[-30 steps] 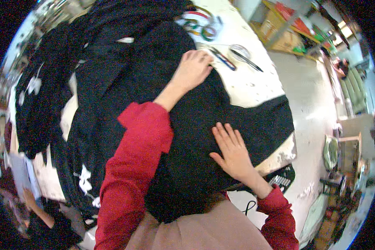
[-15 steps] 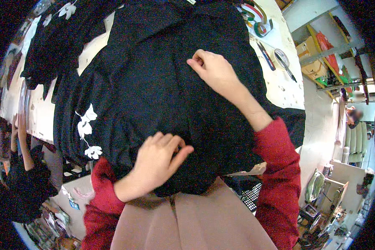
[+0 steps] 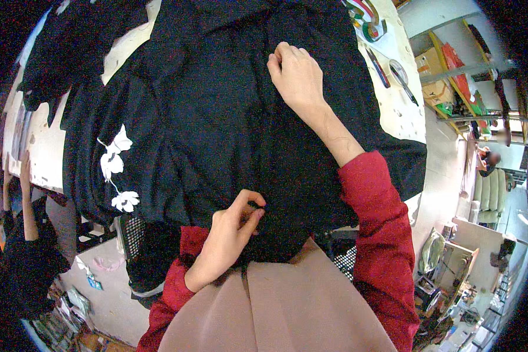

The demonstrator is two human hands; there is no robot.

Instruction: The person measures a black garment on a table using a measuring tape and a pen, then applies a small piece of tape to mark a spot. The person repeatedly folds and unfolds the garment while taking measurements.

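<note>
A black cloth fills the middle of the frame, spread in loose folds over a pale worktop that shows at upper right. At lower centre, the left hand has its grip pinched — thumb and forefinger brought together on a bit of the black cloth near its lower part. The right hand, at upper centre, lies over the cloth with its fingers curled — whether its grip has any fabric caught, I cannot tell. White flowers stand out on the cloth at left. At upper right lie coiled coloured strips, a slim dark tool and, just beside it, a dark pen across a round roll. A co-worker's forearm shows at far left.
</note>
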